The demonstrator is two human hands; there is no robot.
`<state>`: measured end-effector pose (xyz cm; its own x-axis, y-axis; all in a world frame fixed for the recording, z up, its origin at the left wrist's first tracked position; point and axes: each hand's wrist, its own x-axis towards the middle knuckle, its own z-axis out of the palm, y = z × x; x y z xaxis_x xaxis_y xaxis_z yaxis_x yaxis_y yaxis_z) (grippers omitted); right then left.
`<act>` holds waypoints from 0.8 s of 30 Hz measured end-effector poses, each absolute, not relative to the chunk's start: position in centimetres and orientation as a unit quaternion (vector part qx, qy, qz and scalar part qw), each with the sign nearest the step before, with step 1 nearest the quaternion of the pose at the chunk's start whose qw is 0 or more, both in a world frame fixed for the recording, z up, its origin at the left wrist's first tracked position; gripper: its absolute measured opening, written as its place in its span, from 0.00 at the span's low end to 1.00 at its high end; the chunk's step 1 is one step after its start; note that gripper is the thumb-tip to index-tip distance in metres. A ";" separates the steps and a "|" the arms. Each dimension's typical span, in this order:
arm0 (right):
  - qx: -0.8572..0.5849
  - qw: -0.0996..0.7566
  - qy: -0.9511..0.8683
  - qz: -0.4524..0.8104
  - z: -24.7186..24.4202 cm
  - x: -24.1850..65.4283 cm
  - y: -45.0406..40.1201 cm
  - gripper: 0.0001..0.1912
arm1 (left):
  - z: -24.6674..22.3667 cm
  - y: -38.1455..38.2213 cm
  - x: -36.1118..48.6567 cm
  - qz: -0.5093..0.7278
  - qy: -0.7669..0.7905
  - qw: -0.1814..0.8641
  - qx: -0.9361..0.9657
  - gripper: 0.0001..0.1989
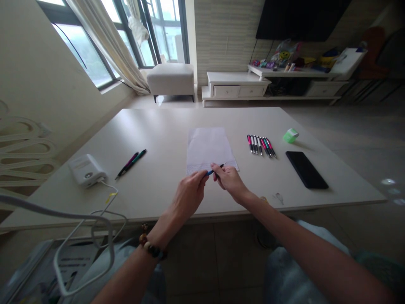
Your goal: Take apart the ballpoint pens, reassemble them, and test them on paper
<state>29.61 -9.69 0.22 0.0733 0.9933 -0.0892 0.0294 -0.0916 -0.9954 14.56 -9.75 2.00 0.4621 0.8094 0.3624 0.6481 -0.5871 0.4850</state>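
A blue pen (210,172) is held between my two hands over the near edge of a white sheet of paper (209,145). My left hand (193,188) pinches its blue end, and my right hand (228,179) grips the dark end, whose tip points up and to the right. Some small writing shows along the paper's near edge. Right of the paper lies a row of several pens (261,145) in pink, white, black and green. Two more pens (131,163), one purplish and one green, lie side by side at the left.
On the white table (158,126) a black phone (306,169) and a green-and-white item (290,135) lie at the right. A white device (87,170) with a looping cable (110,198) is at the left. A small clear item (279,198) lies near the front edge.
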 end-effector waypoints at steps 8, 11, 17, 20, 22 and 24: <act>-0.567 0.514 -0.426 0.482 0.5 29.3 -9.6 0.24 | 1.6 -9.9 14.3 0.193 0.396 -0.068 0.895 0.16; -0.558 0.515 -0.442 0.477 1.1 29.7 -9.7 0.23 | 1.8 -10.3 14.8 0.170 0.417 -0.057 0.891 0.16; -0.551 0.491 -0.449 0.505 1.5 30.1 -9.8 0.20 | 2.5 -10.5 15.5 0.222 0.425 0.117 0.870 0.14; -0.551 0.481 -0.435 0.526 1.5 30.1 -9.9 0.19 | 3.0 -10.5 15.5 0.272 0.412 0.221 0.841 0.15; -0.553 0.470 -0.444 0.526 1.7 30.2 -10.1 0.19 | 3.4 -10.4 15.3 0.286 0.425 0.311 0.800 0.17; -0.546 0.456 -0.473 0.520 2.1 30.3 -10.4 0.20 | 3.8 -10.2 14.9 0.272 0.438 0.438 0.736 0.19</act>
